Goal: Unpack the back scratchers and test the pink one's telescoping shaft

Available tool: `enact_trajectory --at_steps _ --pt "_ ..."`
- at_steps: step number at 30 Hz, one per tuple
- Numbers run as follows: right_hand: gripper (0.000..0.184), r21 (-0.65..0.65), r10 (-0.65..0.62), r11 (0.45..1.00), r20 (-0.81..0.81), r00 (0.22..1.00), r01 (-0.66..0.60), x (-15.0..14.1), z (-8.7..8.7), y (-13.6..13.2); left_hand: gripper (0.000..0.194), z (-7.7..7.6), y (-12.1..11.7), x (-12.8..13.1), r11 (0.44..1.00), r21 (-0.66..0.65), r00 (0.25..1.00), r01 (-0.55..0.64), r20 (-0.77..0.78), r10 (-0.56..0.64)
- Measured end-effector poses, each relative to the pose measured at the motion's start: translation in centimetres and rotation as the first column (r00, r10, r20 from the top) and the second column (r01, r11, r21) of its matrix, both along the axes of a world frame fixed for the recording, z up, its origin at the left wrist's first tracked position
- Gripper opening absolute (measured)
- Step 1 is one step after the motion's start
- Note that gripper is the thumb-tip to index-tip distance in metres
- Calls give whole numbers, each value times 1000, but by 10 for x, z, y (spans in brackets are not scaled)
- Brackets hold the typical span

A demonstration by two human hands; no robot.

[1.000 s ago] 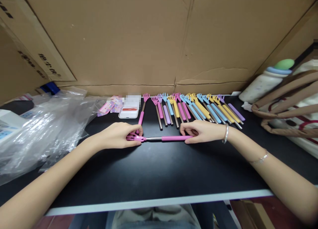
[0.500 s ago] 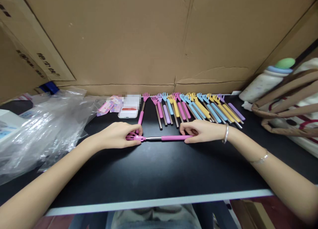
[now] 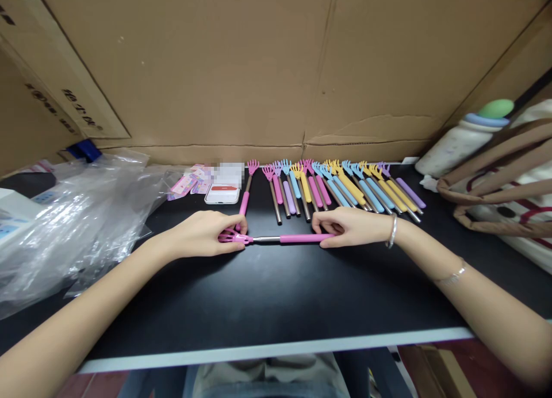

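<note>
A pink back scratcher [image 3: 297,238] with a short metal shaft lies sideways between my hands, low over the black table [image 3: 276,294]. My left hand [image 3: 211,233] has its fingers closed on the clawed head. At the other end, my right hand [image 3: 351,226] pinches the tip of the pink handle. Just behind my left fingers a second pink back scratcher [image 3: 244,202] points away from me, its handle end partly hidden. Farther right, a row of several back scratchers [image 3: 345,188] in pink, purple, blue and yellow lies with claws toward the cardboard wall.
Clear plastic bags [image 3: 99,214] are heaped on the left. A phone [image 3: 222,193] and colourful cards [image 3: 190,180] lie at the back. On the right, a white bottle [image 3: 457,142] leans beside a bag with brown straps [image 3: 478,185]. Cardboard [image 3: 215,70] rises behind the table.
Almost nothing differs. Both hands keep their hold on the pink back scratcher in the same place; the view has shifted very slightly.
</note>
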State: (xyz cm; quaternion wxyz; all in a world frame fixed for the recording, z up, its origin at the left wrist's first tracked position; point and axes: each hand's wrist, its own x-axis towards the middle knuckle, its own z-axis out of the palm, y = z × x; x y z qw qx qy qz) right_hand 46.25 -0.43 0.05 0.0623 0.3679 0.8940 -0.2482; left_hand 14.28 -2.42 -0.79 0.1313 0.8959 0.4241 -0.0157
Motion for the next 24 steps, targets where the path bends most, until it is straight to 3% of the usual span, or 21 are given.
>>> enact_trajectory --at_steps 24 --pt "23 8 -9 1000 13 1000 9 -1 0 0 28 -1 1 0 1000 22 1000 -7 -19 8"
